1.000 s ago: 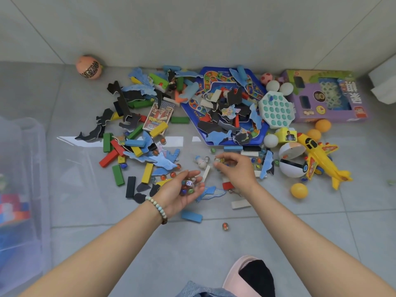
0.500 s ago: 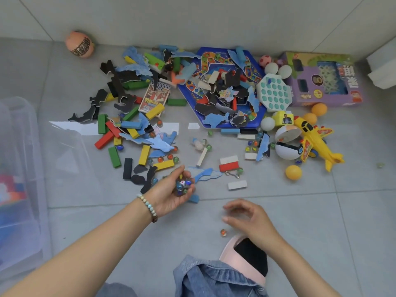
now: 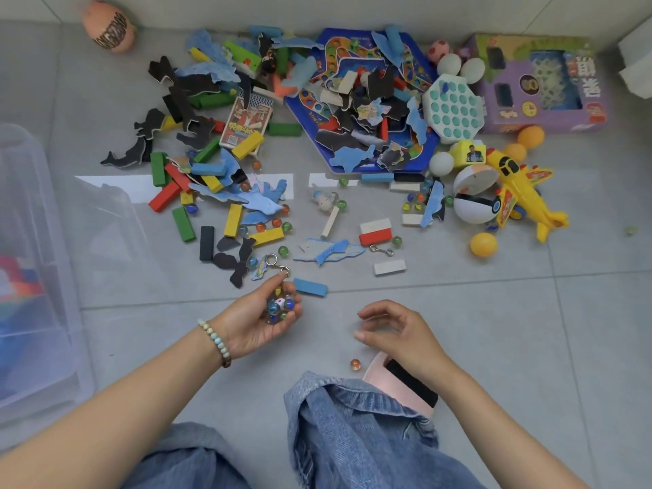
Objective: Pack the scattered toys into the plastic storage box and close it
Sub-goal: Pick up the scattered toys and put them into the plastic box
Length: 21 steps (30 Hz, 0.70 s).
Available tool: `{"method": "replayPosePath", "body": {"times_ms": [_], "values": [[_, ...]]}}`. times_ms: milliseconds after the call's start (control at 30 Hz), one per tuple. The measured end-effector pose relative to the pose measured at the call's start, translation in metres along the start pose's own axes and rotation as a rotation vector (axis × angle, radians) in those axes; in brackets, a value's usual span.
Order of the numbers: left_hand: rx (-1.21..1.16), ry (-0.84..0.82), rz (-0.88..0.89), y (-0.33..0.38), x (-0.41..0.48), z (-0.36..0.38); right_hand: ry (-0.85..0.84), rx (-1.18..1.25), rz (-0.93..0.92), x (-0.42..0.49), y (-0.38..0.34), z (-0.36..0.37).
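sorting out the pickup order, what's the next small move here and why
Probably the right hand should dip to pinch the lone orange marble lying close by its fingertips: that hand is empty, and the left hand cups a handful of marbles to add it to.

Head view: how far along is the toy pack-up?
Done: a few colourful toys show through the plastic storage box at left. In hand: the left hand cups marbles; the right hand hovers empty near a loose marble. Left: blocks, puzzle pieces, the yellow plane and most else lie on the floor; box to close.
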<state>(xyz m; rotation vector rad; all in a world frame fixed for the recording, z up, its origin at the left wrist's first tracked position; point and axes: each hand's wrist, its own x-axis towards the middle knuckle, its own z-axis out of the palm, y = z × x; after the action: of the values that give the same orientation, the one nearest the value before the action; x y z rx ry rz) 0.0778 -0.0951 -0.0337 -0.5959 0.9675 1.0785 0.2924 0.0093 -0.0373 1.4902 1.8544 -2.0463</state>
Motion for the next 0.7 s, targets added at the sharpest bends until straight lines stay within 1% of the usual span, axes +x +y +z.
{"method": "replayPosePath", "body": {"times_ms": [67, 167, 233, 333, 367, 433, 467, 500, 533, 567, 633, 700], "values": [[0.003, 0.009, 0.012, 0.0, -0.002, -0.002, -0.116, -0.135, -0.001, -0.004, 0.005, 0.007], [-0.001, 0.025, 0.022, -0.001, -0.005, -0.006, -0.279, -0.529, -0.159, -0.007, 0.015, 0.017], [-0.002, 0.038, 0.027, -0.003, -0.007, -0.009, -0.309, -0.652, -0.222, -0.005, 0.016, 0.021], [-0.012, 0.051, 0.018, -0.004, -0.011, -0.013, -0.215, -0.596, -0.191, -0.003, 0.013, 0.024], [-0.017, 0.051, 0.016, -0.004, -0.012, -0.013, -0.155, -0.519, -0.167, -0.002, 0.01, 0.025], [-0.036, 0.057, 0.029, -0.004, -0.013, -0.01, 0.007, -0.256, -0.113, 0.002, -0.006, 0.031], [-0.049, 0.059, 0.041, -0.004, -0.013, -0.007, 0.072, -0.121, -0.111, 0.004, -0.019, 0.034], [-0.06, 0.056, 0.048, -0.005, -0.013, -0.003, 0.104, -0.036, -0.142, 0.005, -0.034, 0.038], [-0.063, 0.036, 0.048, -0.005, -0.016, 0.003, 0.094, -0.026, -0.203, 0.004, -0.052, 0.043], [-0.054, 0.001, 0.046, -0.006, -0.018, 0.009, 0.057, -0.067, -0.279, 0.003, -0.069, 0.048], [-0.015, -0.073, 0.052, -0.003, -0.027, 0.02, -0.03, -0.251, -0.424, -0.002, -0.1, 0.057], [-0.021, -0.115, 0.086, 0.008, -0.04, 0.029, -0.079, -0.392, -0.515, -0.005, -0.128, 0.059]]}}
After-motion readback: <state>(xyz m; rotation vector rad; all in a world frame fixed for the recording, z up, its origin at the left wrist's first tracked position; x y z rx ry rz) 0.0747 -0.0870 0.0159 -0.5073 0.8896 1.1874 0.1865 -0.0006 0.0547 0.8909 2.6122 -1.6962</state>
